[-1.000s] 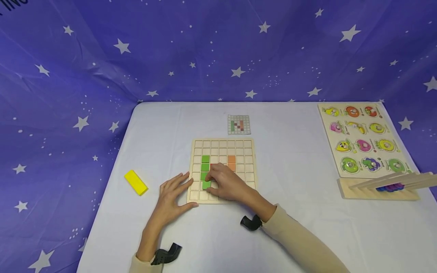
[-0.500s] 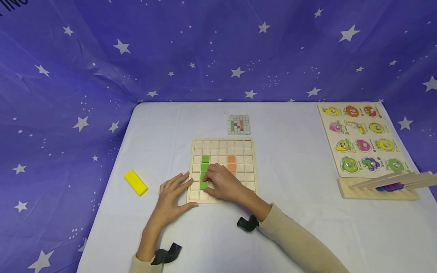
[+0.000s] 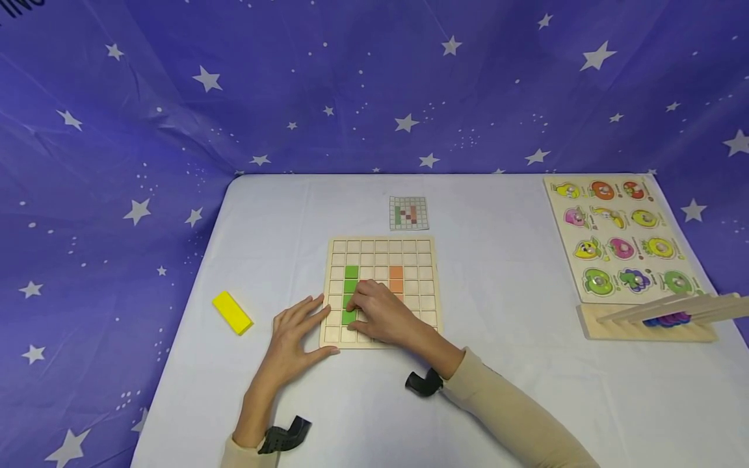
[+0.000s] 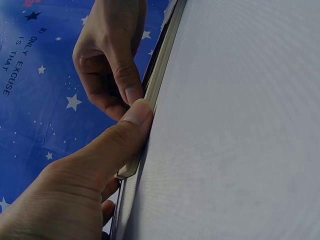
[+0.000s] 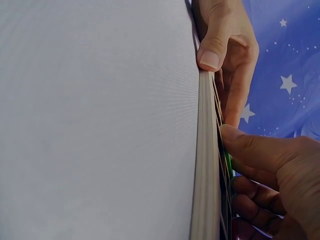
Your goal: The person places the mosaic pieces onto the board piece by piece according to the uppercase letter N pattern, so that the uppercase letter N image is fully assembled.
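Note:
A wooden grid board (image 3: 381,247) lies flat on the table in the head view. Green tiles (image 3: 350,286) form a column at its left, and orange tiles (image 3: 396,279) stand further right. A sliver of a red tile (image 3: 364,282) shows above my right knuckles. My right hand (image 3: 383,315) pinches the lowest green tile (image 3: 348,317) between thumb and fingers, down at the board. My left hand (image 3: 292,338) touches the board's left edge and lower corner with spread fingers and thumb. In the left wrist view the left thumb (image 4: 135,115) rests against the board's side. Cells under my right hand are hidden.
A small pattern card (image 3: 409,213) lies behind the board. The yellow block (image 3: 233,313) sits left of my left hand. At the right are a fruit puzzle board (image 3: 605,239) and a wooden stand (image 3: 643,328) with slanted slats. A starry purple cloth (image 3: 374,84) hangs behind the table.
My right hand has shifted slightly left. The lowest green tile, earlier offset to the right, now lines up with the column. My left hand has stayed in place.

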